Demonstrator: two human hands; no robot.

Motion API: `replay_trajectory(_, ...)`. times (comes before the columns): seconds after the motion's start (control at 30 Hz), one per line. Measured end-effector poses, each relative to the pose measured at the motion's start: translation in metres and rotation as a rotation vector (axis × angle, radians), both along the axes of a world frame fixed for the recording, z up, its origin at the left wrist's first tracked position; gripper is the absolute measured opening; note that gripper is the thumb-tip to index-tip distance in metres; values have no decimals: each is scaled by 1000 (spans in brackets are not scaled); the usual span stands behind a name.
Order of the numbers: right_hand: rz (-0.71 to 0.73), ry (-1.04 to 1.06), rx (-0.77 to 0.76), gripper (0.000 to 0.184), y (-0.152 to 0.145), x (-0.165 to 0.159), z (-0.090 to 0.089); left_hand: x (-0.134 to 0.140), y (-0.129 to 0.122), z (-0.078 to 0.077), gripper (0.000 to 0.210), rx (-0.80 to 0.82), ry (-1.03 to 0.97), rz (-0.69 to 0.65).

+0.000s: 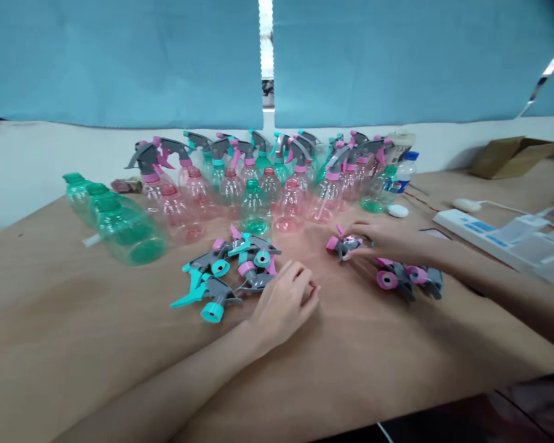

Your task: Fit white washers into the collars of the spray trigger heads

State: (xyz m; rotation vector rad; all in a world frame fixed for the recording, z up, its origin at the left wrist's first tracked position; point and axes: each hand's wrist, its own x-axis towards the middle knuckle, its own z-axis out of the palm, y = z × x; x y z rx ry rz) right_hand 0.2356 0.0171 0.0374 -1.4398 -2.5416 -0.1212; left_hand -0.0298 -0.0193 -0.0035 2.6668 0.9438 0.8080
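Note:
My left hand (284, 301) rests on the brown table (74, 320), fingers loosely curled, right beside a pile of grey spray heads with teal and pink caps (228, 271); it holds nothing. My right hand (381, 240) lies further right with its fingers on a grey and pink spray head (344, 245). Two more pink-capped spray heads (406, 278) lie just in front of my right wrist.
Several pink and green plastic bottles (258, 191), some with spray heads fitted, crowd the back of the table. Green bottles (120, 224) lie on their sides at left. A white power strip (484, 237), a small water bottle (405, 172) and a cardboard box (512, 157) are at right.

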Motion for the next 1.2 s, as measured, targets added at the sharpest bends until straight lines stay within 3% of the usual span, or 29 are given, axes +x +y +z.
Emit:
replay_trajectory(0.17,-114,55,91,35,7,-17,-15,1,0,4,8,-52,-8,28)
replay_trajectory(0.3,-143,77,76,33,17,-29,-26,1,-1,7,10,-80,-24,40)
replay_trajectory(0.47,-10,340,55,17,1,-45,-26,-1,-1,7,6,-117,-65,41)
replay_trajectory(0.6,109,556,41,21,-24,-62,-23,-3,-3,7,12,-146,-157,58)
replay_trajectory(0.7,135,662,35,22,-34,-71,-32,-2,-3,7,17,-147,-196,71)
replay_trajectory(0.87,118,758,-50,23,-39,-72,-47,0,-1,11,16,-155,-182,65)
replay_trajectory(1.2,111,810,-170,28,-42,-70,-45,-1,-1,9,26,-138,-123,6)
